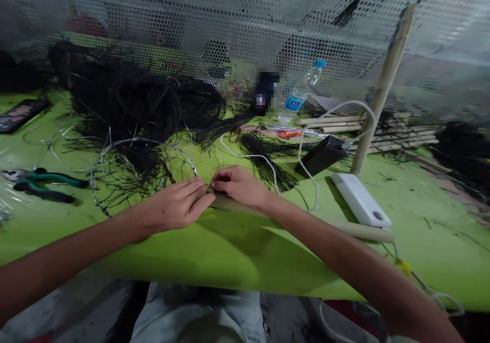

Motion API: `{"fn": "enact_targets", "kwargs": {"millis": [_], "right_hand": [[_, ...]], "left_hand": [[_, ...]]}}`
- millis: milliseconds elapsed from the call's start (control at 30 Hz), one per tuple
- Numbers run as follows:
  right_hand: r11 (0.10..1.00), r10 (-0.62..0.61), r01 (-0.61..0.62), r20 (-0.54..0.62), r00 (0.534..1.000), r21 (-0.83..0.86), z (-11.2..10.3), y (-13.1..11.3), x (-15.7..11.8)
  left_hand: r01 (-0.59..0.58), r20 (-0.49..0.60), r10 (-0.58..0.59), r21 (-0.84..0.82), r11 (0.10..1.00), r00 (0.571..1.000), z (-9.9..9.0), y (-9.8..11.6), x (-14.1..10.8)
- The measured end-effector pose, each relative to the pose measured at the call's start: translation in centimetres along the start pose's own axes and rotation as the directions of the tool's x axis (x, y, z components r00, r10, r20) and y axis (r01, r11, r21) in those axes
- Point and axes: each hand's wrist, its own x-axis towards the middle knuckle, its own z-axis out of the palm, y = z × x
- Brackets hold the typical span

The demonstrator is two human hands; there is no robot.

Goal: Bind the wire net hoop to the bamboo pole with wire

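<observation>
My left hand (pixel 178 205) is closed, fingers together, at the end of a silvery wire loop (pixel 128 140) that runs under its fingertips. Close beside it, my right hand (pixel 242 186) pinches a thin bit of wire between thumb and fingers; its exact shape is too small to make out. Thin black strands (pixel 132 179) hang about the loop, left of the hands. A pale bamboo stick (pixel 367 230) lies along the table's front, passing under my right forearm.
Green-handled pliers (pixel 49 182) and a phone (pixel 23 114) lie left. Behind stand a black fibre heap (pixel 130 88), a water bottle (pixel 300 95) and a mesh screen (pixel 245 31). To the right are a black box (pixel 321 155), white power bank (pixel 360 199), cable and upright bamboo pole (pixel 383 88).
</observation>
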Motion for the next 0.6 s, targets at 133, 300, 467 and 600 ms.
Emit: {"fn": "enact_targets", "kwargs": {"millis": [133,300,467,600], "right_hand": [[0.995,-0.06,0.053,-0.074,0.995,-0.09,0.6,0.5,0.2],[0.986,-0.093,0.075,-0.117,0.989,-0.151,1.0,0.8,0.4],[0.984,-0.076,0.054,-0.128,0.989,-0.168,1.0,0.7,0.5],[0.986,-0.068,0.045,-0.135,0.988,-0.163,1.0,0.8,0.4]], "left_hand": [[0.038,0.069,-0.037,-0.024,0.999,0.997,1.8,0.2,-0.2],[0.029,0.079,-0.025,-0.061,0.998,0.997,2.8,0.0,-0.9],[0.065,0.083,-0.045,-0.26,0.963,0.996,2.6,-0.5,-1.8],[0.294,0.084,-0.288,-0.446,0.845,0.954,2.9,-0.1,-2.6]]}}
